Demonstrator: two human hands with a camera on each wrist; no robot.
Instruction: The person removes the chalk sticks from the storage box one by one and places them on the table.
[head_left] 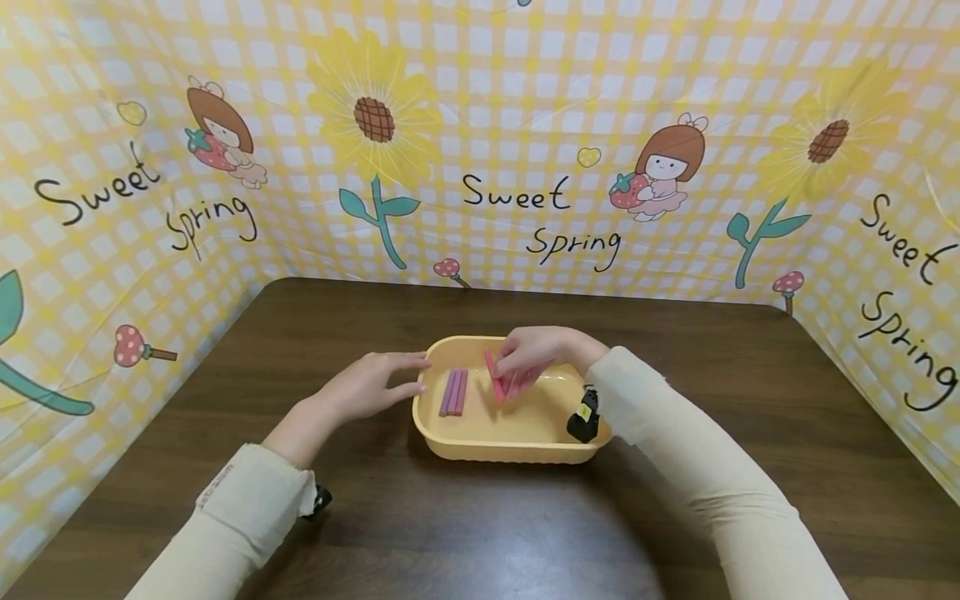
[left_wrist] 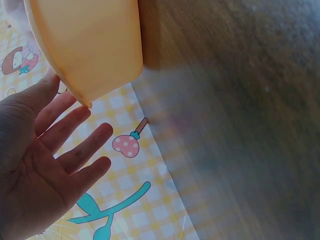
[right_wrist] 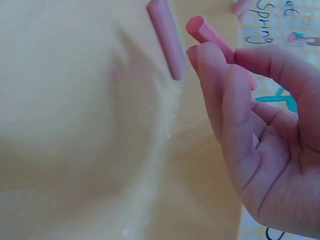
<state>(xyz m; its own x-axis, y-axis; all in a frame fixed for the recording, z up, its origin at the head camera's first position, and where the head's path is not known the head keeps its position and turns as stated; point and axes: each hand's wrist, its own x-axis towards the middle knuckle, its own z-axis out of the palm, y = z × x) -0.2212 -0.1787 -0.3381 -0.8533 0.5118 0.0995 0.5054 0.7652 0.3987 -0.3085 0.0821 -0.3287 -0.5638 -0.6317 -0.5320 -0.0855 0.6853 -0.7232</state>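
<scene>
Your right hand (head_left: 531,354) pinched a pink stick (right_wrist: 215,37); 3 purplish sticks (head_left: 452,393) lay left; your left hand (head_left: 372,383) loosely touched the tub (head_left: 510,452)

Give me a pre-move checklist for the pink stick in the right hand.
1. Right hand pinches the pink stick between thumb and fingers: ok.
2. Left hand at the left rim of the tray, away from the sticks inside: ok.
3. Three sticks lying side by side: ok.
4. Bare tray floor right of that row: ok.
5. Pink stick parallel to the row: not ok, it slants the other way.
6. Same length as the others: cannot tell, partly covered.
</scene>
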